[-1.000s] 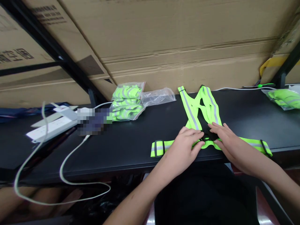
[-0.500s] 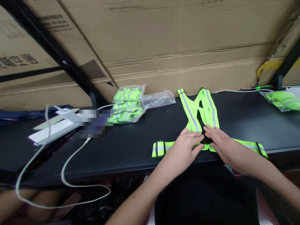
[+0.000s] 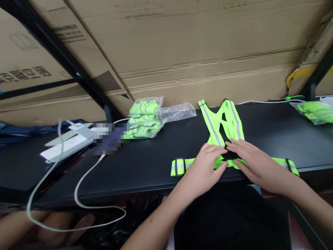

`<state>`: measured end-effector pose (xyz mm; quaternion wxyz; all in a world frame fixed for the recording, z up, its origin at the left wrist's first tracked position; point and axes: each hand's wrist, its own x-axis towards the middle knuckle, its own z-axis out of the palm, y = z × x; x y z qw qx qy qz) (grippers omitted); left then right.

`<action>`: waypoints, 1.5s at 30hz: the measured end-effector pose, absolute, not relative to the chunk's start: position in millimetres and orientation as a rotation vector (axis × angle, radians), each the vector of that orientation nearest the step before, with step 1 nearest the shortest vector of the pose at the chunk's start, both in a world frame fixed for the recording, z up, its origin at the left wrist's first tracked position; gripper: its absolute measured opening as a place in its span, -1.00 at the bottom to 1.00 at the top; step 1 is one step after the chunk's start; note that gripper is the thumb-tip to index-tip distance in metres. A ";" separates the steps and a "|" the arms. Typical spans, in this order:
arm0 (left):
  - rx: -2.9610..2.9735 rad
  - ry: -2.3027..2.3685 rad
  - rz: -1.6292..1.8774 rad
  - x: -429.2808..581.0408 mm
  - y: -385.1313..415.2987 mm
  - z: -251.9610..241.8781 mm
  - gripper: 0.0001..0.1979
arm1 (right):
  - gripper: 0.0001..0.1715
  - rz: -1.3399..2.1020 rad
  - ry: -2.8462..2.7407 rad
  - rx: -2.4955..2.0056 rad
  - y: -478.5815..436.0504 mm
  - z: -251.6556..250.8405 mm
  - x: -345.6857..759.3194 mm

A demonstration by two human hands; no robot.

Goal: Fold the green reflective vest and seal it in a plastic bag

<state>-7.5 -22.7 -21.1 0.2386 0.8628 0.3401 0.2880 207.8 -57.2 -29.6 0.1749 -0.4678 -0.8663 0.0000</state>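
At the near edge of the black table [image 3: 156, 166], right in front of us, lies the neon reflective vest [image 3: 210, 123], shoulder straps pointing away, belt stretched flat left to right. We've got the black buckle [image 3: 229, 155] mid-belt pinched from both sides: our left hand [image 3: 206, 166] has its grip closed on it, fingers on top, thumb at the near edge, and our right hand [image 3: 256, 163] does the same. Further back left, bagged vests [image 3: 144, 118] sit beside an empty plastic bag [image 3: 177, 111]. One more bagged vest [image 3: 316, 111] lies far right, a power strip [image 3: 66, 147] with a white cable [image 3: 83, 194] off left, and cardboard boxes [image 3: 195, 52] behind.
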 end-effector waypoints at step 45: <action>2.711 0.942 0.483 9.8 -29.4 -17.9 -0.61 | -0.26 0.944 -0.941 -1.814 -115.3 -19.8 316.4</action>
